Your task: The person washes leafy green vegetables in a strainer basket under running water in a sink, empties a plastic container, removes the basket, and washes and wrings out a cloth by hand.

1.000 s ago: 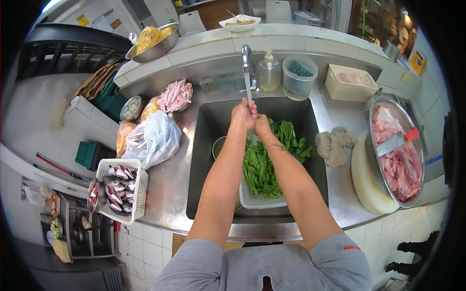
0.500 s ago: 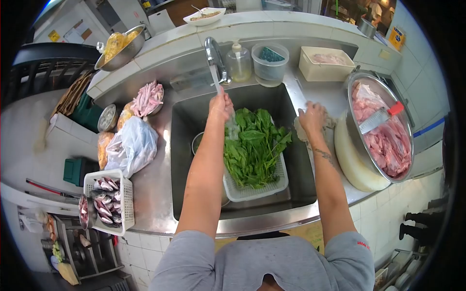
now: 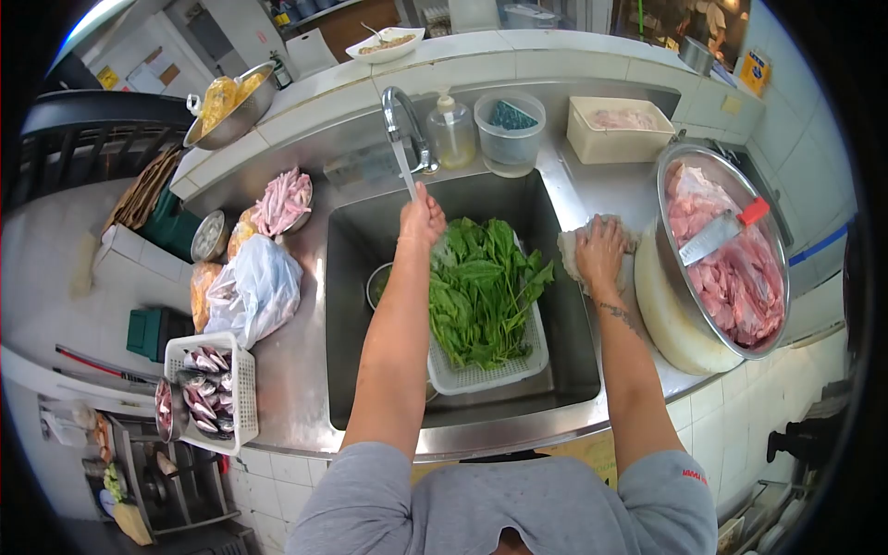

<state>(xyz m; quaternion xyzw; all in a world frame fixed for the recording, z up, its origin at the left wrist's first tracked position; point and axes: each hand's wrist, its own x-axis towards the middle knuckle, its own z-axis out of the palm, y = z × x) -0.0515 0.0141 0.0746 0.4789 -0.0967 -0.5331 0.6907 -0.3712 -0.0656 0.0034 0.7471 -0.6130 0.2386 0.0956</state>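
Note:
My left hand (image 3: 423, 216) is under the faucet (image 3: 403, 116), in the running water (image 3: 404, 168). Its fingers are curled inward, and whatever may be inside them is hidden. Below it, leafy greens (image 3: 481, 296) fill a white perforated basket (image 3: 481, 380) in the sink (image 3: 569, 388). My right hand (image 3: 601, 248) lies with fingers stretched over a crumpled pale cloth (image 3: 574, 263) on the steel counter, right of the sink. A metal bowl (image 3: 376, 285) in the sink is partly covered by my left forearm.
On the right, a basin (image 3: 783, 319) of raw meat carries a cleaver (image 3: 710, 242). A soap bottle (image 3: 451, 132), a clear tub (image 3: 510, 148) and a cream container (image 3: 618, 145) line the back. At left are a plastic bag (image 3: 254, 287) and a fish basket (image 3: 246, 393).
My right hand has gone from raised, bent fingers to lying flatter on the cloth. My left hand has shifted slightly down the view, still under the water. The camera view has moved a little.

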